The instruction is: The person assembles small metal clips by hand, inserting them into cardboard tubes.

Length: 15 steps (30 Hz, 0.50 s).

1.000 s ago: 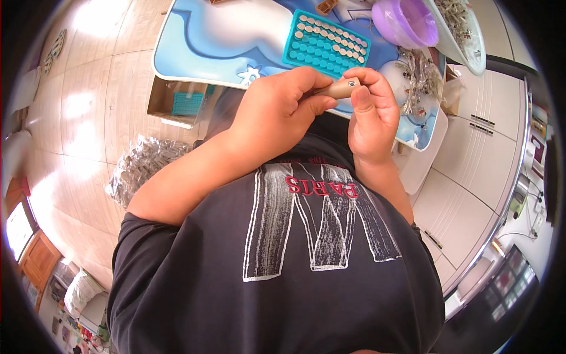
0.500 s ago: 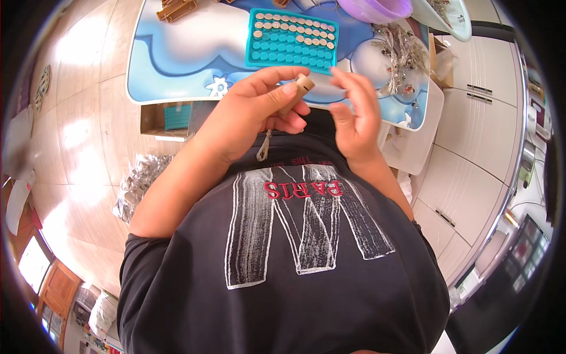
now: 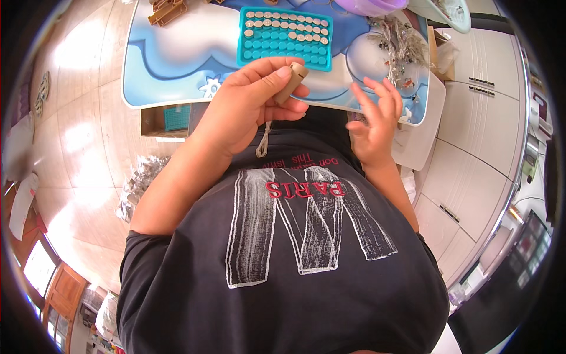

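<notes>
My left hand [image 3: 250, 91] is closed around a small tan plastic casing [image 3: 289, 85], rounded at the top with a dark slot. Below its fingers hangs a loop of thin pale wire [image 3: 263, 144]; the hand hides whether it joins the casing. My right hand [image 3: 377, 121] is apart from the casing, fingers spread and holding nothing, just short of a tangled bundle of fine wires [image 3: 398, 53]. Beyond my left hand lies a teal tray [image 3: 241, 47] with rows of small round silvery discs filling its far part, while the near rows show bare teal hollows.
All this is over a blue and white table [image 3: 159, 76]. Brown plastic pieces [image 3: 167, 12] lie at its far left. A purple bowl [image 3: 371, 5] and a pale basket [image 3: 445, 15] stand far right. An open drawer [image 3: 154, 123] sits beneath the left edge.
My right hand has moved right and nearer to me, away from the casing, and its fingers have spread. My left hand still holds the casing, shifted slightly left in view.
</notes>
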Tool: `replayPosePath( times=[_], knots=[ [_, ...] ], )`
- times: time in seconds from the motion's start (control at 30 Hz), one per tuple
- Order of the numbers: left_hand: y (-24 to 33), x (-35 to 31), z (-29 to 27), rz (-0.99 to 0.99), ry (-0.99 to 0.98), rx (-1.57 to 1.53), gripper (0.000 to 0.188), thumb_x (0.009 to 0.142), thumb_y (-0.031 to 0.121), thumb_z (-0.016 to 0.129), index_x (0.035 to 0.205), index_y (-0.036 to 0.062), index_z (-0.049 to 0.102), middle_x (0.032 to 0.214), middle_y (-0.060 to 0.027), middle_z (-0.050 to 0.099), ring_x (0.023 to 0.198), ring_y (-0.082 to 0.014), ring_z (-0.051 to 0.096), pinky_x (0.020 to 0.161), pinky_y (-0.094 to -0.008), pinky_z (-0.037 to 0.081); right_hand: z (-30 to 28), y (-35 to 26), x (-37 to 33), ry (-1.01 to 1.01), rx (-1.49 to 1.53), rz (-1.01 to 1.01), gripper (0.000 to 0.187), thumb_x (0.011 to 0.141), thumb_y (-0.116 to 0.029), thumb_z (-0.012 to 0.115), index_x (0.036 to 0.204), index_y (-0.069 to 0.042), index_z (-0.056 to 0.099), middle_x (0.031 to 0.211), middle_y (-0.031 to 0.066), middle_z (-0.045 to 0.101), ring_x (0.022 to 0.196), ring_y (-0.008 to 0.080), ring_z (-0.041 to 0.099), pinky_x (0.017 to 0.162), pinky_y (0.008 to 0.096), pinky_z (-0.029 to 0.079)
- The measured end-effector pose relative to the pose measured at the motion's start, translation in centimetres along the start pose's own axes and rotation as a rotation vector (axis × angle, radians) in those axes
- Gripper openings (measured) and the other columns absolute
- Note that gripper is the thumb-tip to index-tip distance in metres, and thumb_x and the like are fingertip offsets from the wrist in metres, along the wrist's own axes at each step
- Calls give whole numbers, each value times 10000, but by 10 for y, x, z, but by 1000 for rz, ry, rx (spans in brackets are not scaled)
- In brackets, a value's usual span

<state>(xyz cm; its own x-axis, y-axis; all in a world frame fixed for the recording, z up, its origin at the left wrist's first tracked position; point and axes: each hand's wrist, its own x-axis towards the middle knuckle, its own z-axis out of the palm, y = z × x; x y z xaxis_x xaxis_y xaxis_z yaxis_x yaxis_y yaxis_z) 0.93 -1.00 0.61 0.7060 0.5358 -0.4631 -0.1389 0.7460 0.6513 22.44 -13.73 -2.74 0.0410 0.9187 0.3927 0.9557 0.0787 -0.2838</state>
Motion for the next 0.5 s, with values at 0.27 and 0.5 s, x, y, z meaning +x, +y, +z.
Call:
replayPosePath(
  times=[0.27, 0.5],
  knots=[
    [-7, 5, -5, -20, -31, -134, 345, 956, 231, 455, 1195, -14, 500, 963, -100, 614, 829, -152, 627, 779, -278, 539, -3, -33, 35, 114, 1477, 804, 184, 878, -113, 598, 992, 26, 640, 873, 45, 620, 755, 115, 546, 718, 218, 413],
    [-10, 5, -6, -60, -99, -262, 296, 944, 214, 479, 1094, -34, 542, 945, -77, 612, 865, -146, 616, 822, -279, 527, 2, -59, 60, 148, 493, 29, 150, 717, 6, 689, 855, -37, 649, 802, 82, 609, 699, 236, 574, 611, 318, 465]
  ],
)
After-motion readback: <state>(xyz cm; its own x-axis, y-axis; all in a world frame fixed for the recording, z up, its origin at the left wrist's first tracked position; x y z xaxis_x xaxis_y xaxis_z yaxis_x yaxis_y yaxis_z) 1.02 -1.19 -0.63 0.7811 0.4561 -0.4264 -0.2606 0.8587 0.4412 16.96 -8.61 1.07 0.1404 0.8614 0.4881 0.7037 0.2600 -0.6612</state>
